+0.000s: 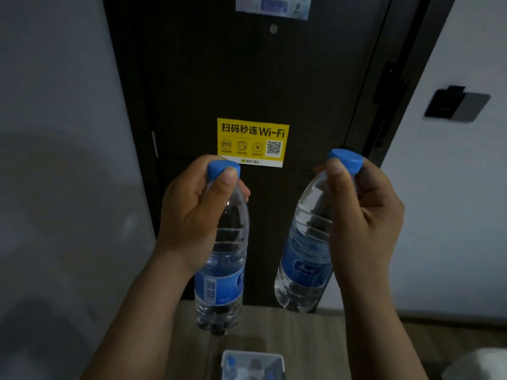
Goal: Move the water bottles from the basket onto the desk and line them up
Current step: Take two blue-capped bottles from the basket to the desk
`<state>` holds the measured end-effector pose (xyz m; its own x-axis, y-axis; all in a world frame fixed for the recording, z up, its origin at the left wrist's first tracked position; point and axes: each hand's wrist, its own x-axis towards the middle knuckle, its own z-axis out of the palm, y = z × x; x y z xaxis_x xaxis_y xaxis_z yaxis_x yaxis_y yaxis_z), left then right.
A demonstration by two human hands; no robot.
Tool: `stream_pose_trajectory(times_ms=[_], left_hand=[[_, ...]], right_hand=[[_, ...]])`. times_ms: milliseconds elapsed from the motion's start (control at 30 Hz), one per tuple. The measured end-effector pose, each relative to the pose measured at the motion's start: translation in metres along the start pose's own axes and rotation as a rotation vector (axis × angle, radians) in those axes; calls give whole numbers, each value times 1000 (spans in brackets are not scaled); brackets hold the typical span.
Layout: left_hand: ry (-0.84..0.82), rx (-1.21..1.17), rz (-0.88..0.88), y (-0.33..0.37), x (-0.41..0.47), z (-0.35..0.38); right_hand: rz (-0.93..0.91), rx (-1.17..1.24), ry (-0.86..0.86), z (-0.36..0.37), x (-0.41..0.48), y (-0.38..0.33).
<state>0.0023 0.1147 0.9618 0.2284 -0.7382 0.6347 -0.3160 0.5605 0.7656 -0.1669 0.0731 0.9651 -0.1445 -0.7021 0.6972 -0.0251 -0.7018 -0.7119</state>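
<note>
Midair before a dark door (247,78), above a wood floor (315,338): two water bottles, one per hand, apart and not touching. Grips the left bottle (219,281) in the left hand (189,215), fingers (244,191) curled round neck and shoulder, thumb up against the blue cap (222,168); near upright. Pinches the right bottle (301,259) in the right hand (367,215) at the neck right under its cap, thumb in front; tilted, base swung toward the middle. Neither hand loose, both closed on a bottle.

Handling, as a guess: look full, so some weight for a neck-only hold. Thin clear plastic, likely dents if squeezed mid-body; smooth, maybe slippery below the label. Stiffest spot probably the neck under the cap ring, so no need to regrip. Tall and narrow, so probably tips easily unless set down flat on the base.

Hard to see: no desk anywhere in view, so can't place the row yet. Basket (251,352) cut off by the bottom edge, directly below the hands; shows blue caps inside, so likely more bottles, count unclear. Right-hand fingers mostly hidden behind the neck. Label print too small and blurred to read. Dim, soft picture overall. Yellow Wi-Fi sticker (252,141) on the door behind, irrelevant.
</note>
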Motion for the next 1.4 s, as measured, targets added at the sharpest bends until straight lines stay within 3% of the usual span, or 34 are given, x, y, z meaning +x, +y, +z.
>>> stream_pose_trajectory(times_ms=[200,367,700,833,1100,1400], left_hand=[[90,5,-25,1,-2,-8],[178,143,-19,-7,3,-5],[533,294,-150,-17,14,23],[642,403,-120,-6,-8,20],[901,737,-109,61,-74,-4],[1165,1023,-109,174,-188,1]], right_hand=[[62,56,-84,12,6,5],[102,157,-215,22,18,24],[141,368,-533,51,63,75],[175,516,-663,75,52,79],[262,816,-970,108,-6,23],[175,1046,-1218,90,-100,-86]])
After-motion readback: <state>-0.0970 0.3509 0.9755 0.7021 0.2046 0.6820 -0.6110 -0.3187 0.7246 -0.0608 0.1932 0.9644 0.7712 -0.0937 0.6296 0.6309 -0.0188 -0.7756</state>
